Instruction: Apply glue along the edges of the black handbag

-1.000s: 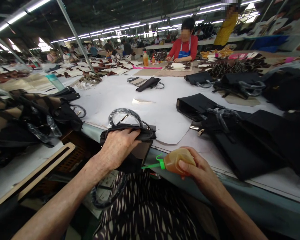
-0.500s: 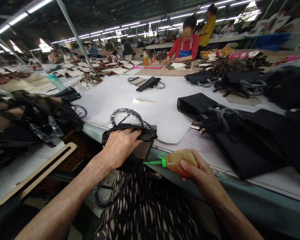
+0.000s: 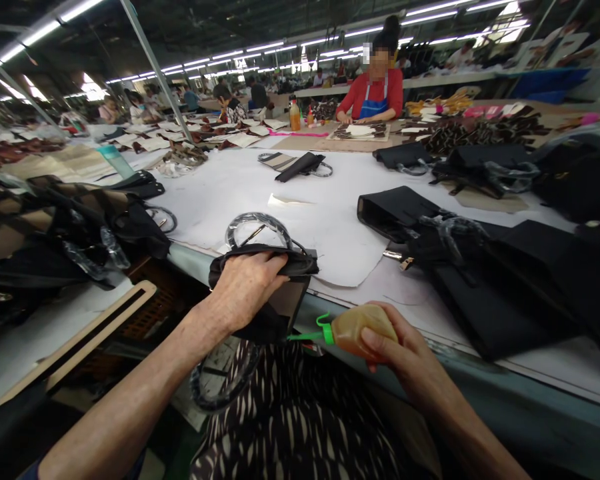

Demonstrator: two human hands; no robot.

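My left hand (image 3: pixel 250 287) grips the upper edge of a black handbag (image 3: pixel 300 263) at the table's front edge, fingers wrapped over it. One plastic-wrapped handle loop (image 3: pixel 260 217) stands up behind the hand; another handle (image 3: pixel 225 393) hangs below, over the patterned clothing on my lap. In my right hand (image 3: pixel 387 340) is a squeeze glue bottle (image 3: pixel 357 330) with amber liquid, lying sideways. Its green nozzle (image 3: pixel 307 337) points left, with the tip at the lower right edge of the bag. Whether the tip touches the bag I cannot tell.
More black handbags (image 3: pixel 460 267) crowd the table's right side, and others (image 3: pixel 70 220) are piled at left. A bag piece (image 3: pixel 297 163) lies on the white sheet (image 3: pixel 220 180). A co-worker in red (image 3: pixel 373 93) sits opposite. A tan slotted board (image 3: pixel 100 340) is at lower left.
The bottle has dropped slightly, and its nozzle tip is lower along the bag's edge. My left hand keeps its grip. The whole view has shifted a little.
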